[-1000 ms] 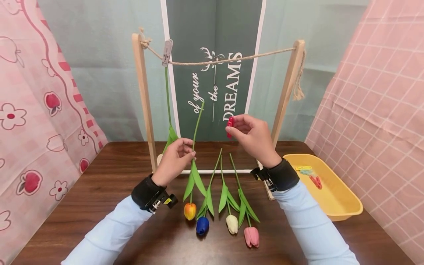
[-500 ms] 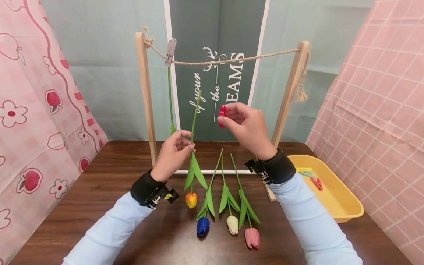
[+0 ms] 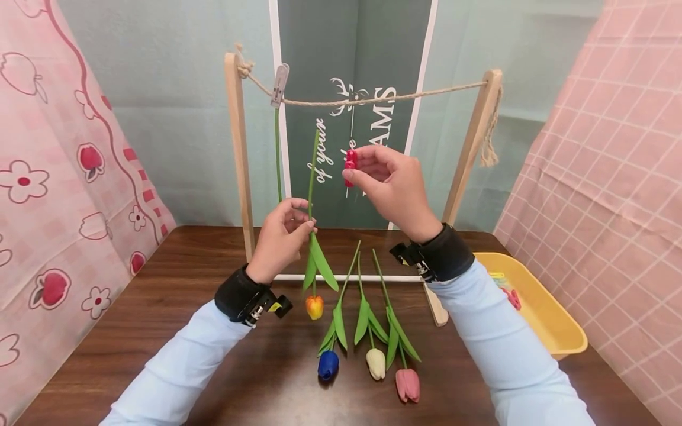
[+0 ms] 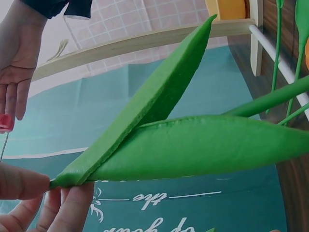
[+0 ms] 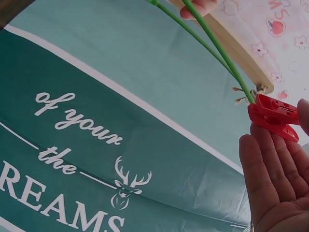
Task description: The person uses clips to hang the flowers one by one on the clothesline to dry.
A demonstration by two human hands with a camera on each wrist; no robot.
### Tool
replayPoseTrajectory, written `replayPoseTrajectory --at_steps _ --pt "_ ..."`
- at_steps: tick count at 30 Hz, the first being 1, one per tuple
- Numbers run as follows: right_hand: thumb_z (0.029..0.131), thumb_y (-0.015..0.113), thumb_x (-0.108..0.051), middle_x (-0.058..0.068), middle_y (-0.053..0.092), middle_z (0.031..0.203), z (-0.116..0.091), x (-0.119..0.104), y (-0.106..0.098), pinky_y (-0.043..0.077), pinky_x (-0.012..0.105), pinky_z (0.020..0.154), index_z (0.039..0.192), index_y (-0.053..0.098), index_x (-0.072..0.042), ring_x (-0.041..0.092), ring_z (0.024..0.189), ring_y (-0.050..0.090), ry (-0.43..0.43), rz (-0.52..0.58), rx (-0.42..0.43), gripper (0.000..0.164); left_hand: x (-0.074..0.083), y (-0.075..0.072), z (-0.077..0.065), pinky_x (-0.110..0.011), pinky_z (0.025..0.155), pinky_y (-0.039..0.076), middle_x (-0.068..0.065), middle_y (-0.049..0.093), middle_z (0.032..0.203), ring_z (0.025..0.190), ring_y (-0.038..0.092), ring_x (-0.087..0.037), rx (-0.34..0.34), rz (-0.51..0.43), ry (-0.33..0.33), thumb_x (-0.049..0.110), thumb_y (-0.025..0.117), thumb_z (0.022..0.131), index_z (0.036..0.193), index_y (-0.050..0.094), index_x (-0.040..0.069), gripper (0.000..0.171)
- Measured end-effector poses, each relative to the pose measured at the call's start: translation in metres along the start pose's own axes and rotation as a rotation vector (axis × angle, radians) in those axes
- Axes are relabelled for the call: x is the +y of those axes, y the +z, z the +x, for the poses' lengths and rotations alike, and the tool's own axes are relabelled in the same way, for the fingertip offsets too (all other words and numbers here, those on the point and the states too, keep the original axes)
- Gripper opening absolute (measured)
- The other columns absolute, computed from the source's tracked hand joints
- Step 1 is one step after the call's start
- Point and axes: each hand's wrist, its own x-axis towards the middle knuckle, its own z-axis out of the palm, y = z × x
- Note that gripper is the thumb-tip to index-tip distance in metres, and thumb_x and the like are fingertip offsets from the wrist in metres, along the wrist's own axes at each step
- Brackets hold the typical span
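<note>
My left hand (image 3: 282, 236) pinches an artificial orange-yellow tulip (image 3: 315, 307) by its stem, blossom hanging downward, bare stem end up; its green leaves (image 4: 193, 150) fill the left wrist view. My right hand (image 3: 396, 189) pinches a red clothespin (image 3: 350, 168) between thumb and fingers, right of the stem's top and below the rope (image 3: 415, 94). In the right wrist view the red clothespin (image 5: 273, 113) overlaps a stem's end. On the rope's left part a grey clothespin (image 3: 279, 86) grips another green stem (image 3: 277, 154), whose lower part is hidden behind my left hand.
Blue (image 3: 328, 365), white (image 3: 376, 364) and pink (image 3: 407, 385) tulips lie on the brown table (image 3: 186, 355). A yellow basin (image 3: 565, 337) with several clothespins stands at the right. Wooden posts (image 3: 237, 148) carry the rope, with a white bar (image 3: 341, 278) low between them.
Both hands have risen; the right hand has also moved left, bringing the red clothespin closer to the tulip's stem. The orange-yellow tulip has gone up with the left hand.
</note>
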Motion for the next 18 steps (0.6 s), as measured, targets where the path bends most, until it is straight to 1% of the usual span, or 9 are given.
replayPoseTrajectory --at_steps 3,4,5,10,15,18 --pt "0.083 0.077 -0.006 0.008 0.071 0.089 0.007 -0.002 0.000 0.056 0.027 0.077 0.101 0.069 0.003 0.011 0.077 0.067 0.002 0.010 0.006 0.022 0.001 -0.001 0.003 -0.026 0.056 0.050 -0.023 0.063 0.096 0.075 0.062 -0.024 0.011 -0.017 0.023 -0.003 0.057 0.094 0.121 0.053 0.000 0.027" --pt "0.083 0.077 -0.006 0.009 0.071 0.089 0.009 -0.003 0.000 0.055 0.027 0.078 0.101 0.069 0.003 0.011 0.078 0.067 0.003 0.013 0.008 0.021 0.001 -0.001 0.004 -0.026 0.060 0.051 -0.022 0.063 0.095 0.075 0.063 -0.024 0.016 -0.016 0.031 -0.003 0.057 0.094 0.121 0.053 0.000 0.027" --pt "0.084 0.077 -0.006 0.009 0.071 0.090 0.011 -0.004 0.001 0.055 0.027 0.078 0.101 0.069 0.004 0.011 0.078 0.067 0.002 0.014 0.008 0.021 0.002 -0.001 0.005 -0.026 0.061 0.052 -0.020 0.063 0.094 0.075 0.063 -0.024 0.019 -0.016 0.035 -0.003 0.057 0.094 0.121 0.053 0.000 0.027" --pt "0.084 0.076 -0.007 0.011 0.070 0.091 0.023 -0.011 0.001 0.054 0.028 0.081 0.102 0.069 0.004 0.012 0.079 0.067 0.033 0.041 0.013 0.022 0.005 -0.001 0.009 -0.028 0.063 0.053 -0.016 0.064 0.093 0.077 0.063 -0.025 0.044 -0.029 0.050 -0.004 0.058 0.093 0.120 0.054 0.000 0.027" --pt "0.084 0.075 -0.005 0.014 0.070 0.092 0.036 -0.017 0.002 0.054 0.029 0.082 0.104 0.069 0.005 0.014 0.079 0.067 0.082 0.125 0.030 0.023 0.007 0.000 0.014 -0.029 0.067 0.054 -0.017 0.064 0.093 0.082 0.065 -0.030 0.066 -0.053 0.068 -0.004 0.058 0.093 0.119 0.054 -0.001 0.027" --pt "0.084 0.075 -0.004 0.014 0.069 0.092 0.044 -0.020 0.002 0.054 0.029 0.083 0.103 0.069 0.006 0.015 0.080 0.067 0.096 0.171 0.042 0.023 0.009 -0.001 0.016 -0.029 0.068 0.055 -0.016 0.064 0.093 0.083 0.065 -0.030 0.074 -0.049 0.072 -0.004 0.058 0.093 0.119 0.053 -0.001 0.027"
